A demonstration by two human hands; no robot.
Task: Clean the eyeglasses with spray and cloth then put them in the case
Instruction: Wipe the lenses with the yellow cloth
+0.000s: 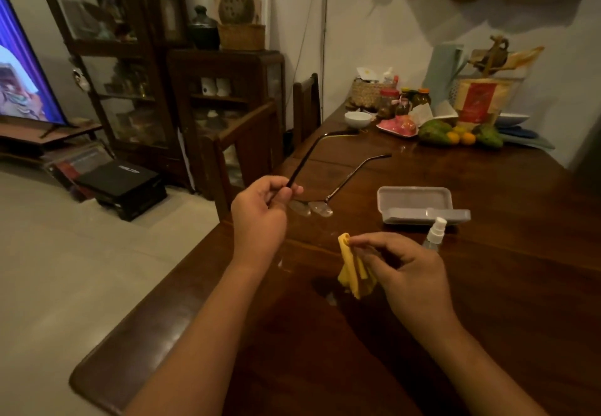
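Mid-task: left hand (260, 210) pinches one temple of the eyeglasses (310, 208) above the tabletop (487, 285), right hand (409, 272) at 4 o'clock grips the yellow cloth (353, 269); spray bottle (434, 235) stands by open case (419, 205) at 3 o'clock; wiping likely underway, casing not done.

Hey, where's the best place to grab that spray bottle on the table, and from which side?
Grip the spray bottle around its clear body, below the white nozzle, coming from the right with the right hand. It seems to stand upright just beyond that hand, with the open case close behind it.
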